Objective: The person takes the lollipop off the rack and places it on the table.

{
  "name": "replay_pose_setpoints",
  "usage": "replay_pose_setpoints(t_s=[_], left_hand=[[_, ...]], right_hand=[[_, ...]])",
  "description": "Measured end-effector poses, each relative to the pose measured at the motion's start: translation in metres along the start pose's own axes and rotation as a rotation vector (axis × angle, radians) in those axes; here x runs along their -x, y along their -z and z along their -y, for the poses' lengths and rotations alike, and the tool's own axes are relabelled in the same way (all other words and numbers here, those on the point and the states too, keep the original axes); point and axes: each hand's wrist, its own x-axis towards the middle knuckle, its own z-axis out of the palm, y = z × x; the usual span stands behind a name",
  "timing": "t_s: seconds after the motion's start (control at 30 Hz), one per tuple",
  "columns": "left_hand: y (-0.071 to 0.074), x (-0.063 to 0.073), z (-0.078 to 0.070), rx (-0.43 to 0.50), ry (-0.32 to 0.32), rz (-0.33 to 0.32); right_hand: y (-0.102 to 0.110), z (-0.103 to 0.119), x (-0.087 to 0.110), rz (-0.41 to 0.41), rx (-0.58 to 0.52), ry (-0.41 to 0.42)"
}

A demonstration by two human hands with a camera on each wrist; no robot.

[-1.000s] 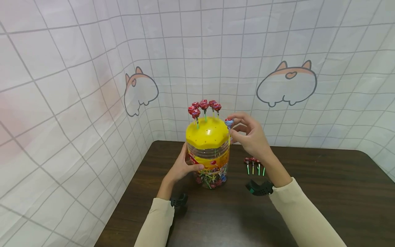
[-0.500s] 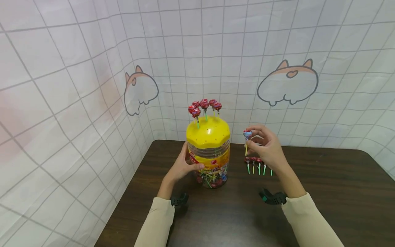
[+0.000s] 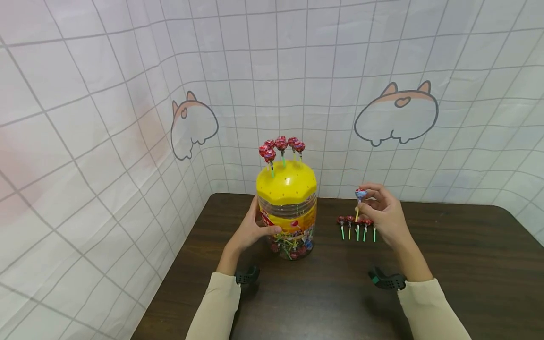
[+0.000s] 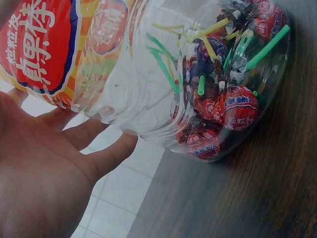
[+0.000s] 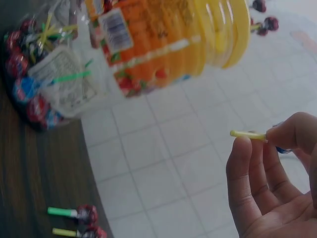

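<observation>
A clear plastic candy jar [image 3: 303, 222] with a yellow lid [image 3: 289, 186] stands on the table. My left hand [image 3: 248, 232] grips its left side, thumb across the front label; in the left wrist view the fingers [image 4: 111, 153] reach along the jar wall. Several red-wrapped lollipops [image 3: 281, 143] stand upright in the lid's holes. Right of the jar, my right hand [image 3: 387, 216] pinches a blue-and-red wrapped lollipop [image 3: 361, 194], its yellow stick [image 5: 247, 135] pointing down. In the right wrist view the candy end is mostly hidden behind the fingers.
Several red lollipops [image 3: 349, 228] lie in a row on the dark wooden table [image 3: 306, 297], below the right hand. More wrapped lollipops [image 4: 213, 109] fill the jar's bottom. A white gridded curtain [image 3: 272, 71] hangs behind and to the left.
My right hand has carried the blue-wrapped lollipop from beside the lid to the right and down, over the row on the table. My left hand and the jar have stayed put.
</observation>
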Motion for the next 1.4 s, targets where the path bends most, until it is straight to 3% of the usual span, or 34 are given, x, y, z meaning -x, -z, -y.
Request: replay_pose_setpoints(t_s=[0.7, 1.4], left_hand=[[0.000, 0.002, -0.003, 0.003, 0.016, -0.008], [0.001, -0.001, 0.003, 0.006, -0.001, 0.002]], right_hand=[[0.055, -0.035, 0.005, -0.104, -0.084, -0.073], [0.098, -0.077, 0.020, -0.134, 0.053, -0.247]])
